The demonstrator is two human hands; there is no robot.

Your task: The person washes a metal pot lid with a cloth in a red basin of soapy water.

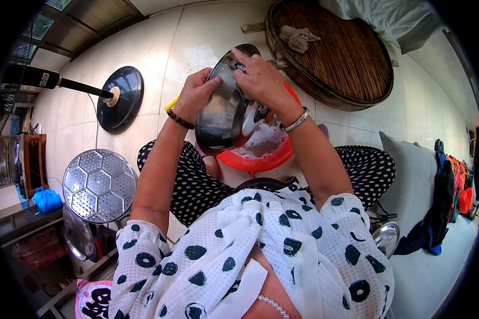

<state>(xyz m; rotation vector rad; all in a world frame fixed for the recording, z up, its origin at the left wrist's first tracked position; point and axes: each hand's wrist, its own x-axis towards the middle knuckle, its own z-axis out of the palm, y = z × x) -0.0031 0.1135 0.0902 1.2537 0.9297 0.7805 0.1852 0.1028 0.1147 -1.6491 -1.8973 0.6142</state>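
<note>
A shiny metal pot (215,119) is held up on its side over a red basin (258,164) of foamy water. My left hand (196,94) grips its rim on the left, with the thumb lying on the metal. My right hand (261,80) presses a grey cloth-like scrubber (238,68) against the pot near the upper rim, and its fingers are partly bent round it. Below the right hand, inside the basin, shiny utensils (255,119) show in part. The pot hides the basin's left side.
Beyond the basin stands a round wooden-rimmed tray (335,58) of brown slats with a crumpled rag (299,39) on it. A black round fan base (121,100) is on the tiled floor to the left. Nearer, a perforated steamer plate (100,186) stands at left.
</note>
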